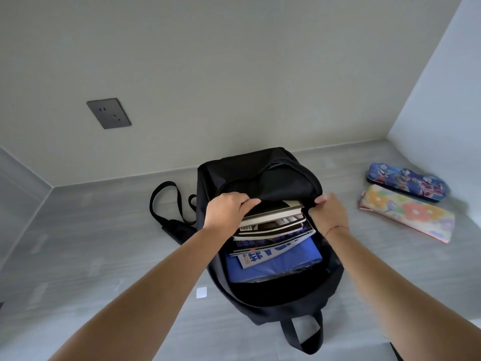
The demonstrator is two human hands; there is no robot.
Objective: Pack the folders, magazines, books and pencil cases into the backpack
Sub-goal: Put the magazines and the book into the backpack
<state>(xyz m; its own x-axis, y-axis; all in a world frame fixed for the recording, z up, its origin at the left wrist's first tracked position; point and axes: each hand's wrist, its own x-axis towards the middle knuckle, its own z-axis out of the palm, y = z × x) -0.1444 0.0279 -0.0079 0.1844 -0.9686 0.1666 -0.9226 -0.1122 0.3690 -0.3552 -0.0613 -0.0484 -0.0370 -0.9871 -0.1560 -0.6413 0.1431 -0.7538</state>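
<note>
A black backpack point(260, 168) lies open on the grey table, its mouth facing me. Inside sit a blue folder point(281, 264), magazines point(270, 246) and books point(273, 217) stacked on it. My left hand point(229, 209) grips the upper flap edge at the left of the opening, fingers curled over the books. My right hand point(329, 212) pinches the flap edge at the right. Two pencil cases lie on the table to the right: a blue cartoon-printed one point(407, 182) and a floral one point(408, 213) nearer me.
The table point(91, 243) meets a beige wall behind and side panels left and right. A dark wall socket point(108, 113) is on the wall. The backpack's strap point(166, 204) loops out to the left; its top handle point(302, 332) points toward me. A small white sticker point(201, 292) lies beside the bag.
</note>
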